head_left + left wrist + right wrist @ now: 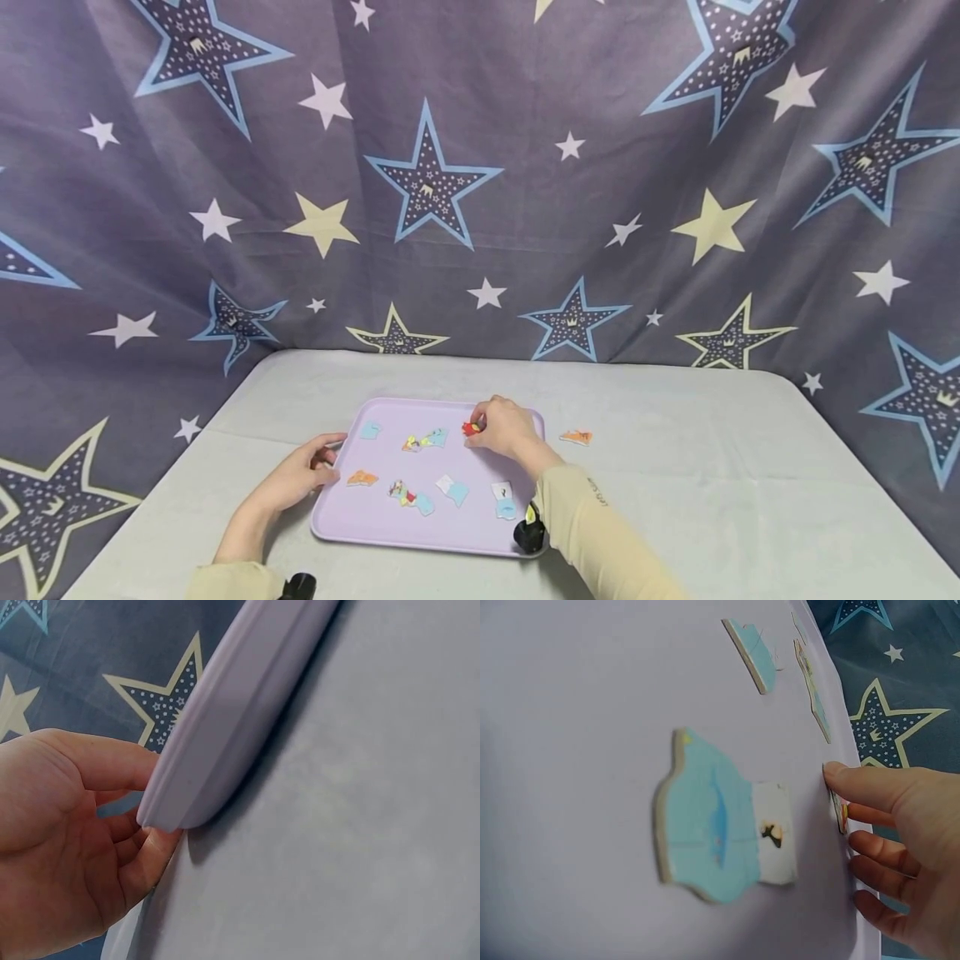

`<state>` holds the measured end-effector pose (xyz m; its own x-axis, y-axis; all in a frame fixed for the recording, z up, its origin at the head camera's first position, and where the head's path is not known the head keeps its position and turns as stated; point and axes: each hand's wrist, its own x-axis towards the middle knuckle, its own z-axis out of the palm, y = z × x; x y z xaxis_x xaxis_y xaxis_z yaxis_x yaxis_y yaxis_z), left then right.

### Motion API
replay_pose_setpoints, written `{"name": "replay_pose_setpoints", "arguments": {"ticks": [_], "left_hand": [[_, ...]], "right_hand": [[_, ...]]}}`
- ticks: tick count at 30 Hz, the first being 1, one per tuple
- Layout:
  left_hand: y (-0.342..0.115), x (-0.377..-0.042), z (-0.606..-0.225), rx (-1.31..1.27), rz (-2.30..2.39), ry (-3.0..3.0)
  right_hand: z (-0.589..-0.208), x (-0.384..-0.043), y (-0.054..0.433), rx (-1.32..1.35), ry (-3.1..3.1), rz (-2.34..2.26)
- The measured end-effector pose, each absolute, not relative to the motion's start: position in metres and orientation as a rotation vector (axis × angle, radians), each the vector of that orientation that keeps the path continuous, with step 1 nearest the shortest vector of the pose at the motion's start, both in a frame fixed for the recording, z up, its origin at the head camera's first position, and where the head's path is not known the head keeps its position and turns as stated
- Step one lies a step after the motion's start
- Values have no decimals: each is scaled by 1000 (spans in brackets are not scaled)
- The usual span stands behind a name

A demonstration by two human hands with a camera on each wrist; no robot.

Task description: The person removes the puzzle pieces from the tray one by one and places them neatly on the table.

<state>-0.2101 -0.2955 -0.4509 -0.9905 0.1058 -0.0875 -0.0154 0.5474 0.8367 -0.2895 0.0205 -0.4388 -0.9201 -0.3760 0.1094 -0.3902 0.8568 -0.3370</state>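
A lilac tray [337,518] lies on the table with several jigsaw puzzle pieces on it. At its left side my left hand [295,477] grips the rim, thumb over the edge and fingers curled beneath, as the left wrist view shows with the tray wall [225,727]. Over the tray's far right part, my right hand [504,427] pinches a red puzzle piece [470,429] between thumb and fingers. Near that hand in the right wrist view is a blue-and-white puzzle piece [705,825]. The palm hides part of the red piece.
Joined colourful pieces [411,498] lie mid-tray, with an orange piece [362,477] to their left and a white-blue piece [452,490] to their right. Another orange piece [577,437] lies on the table [712,483], right of the tray. A star-patterned curtain [525,208] hangs behind.
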Motion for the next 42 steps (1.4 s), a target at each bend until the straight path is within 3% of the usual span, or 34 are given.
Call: {"name": "replay_pose_setpoints", "arguments": {"ticks": [24,42], "left_hand": [[-296,-212,-450,106,1460,2627],[-297,-213,-453,107,1465,2629]], "right_hand": [[-442,-289,22,600,-2956,754],[-434,-284,36,785,-2923,874]]}}
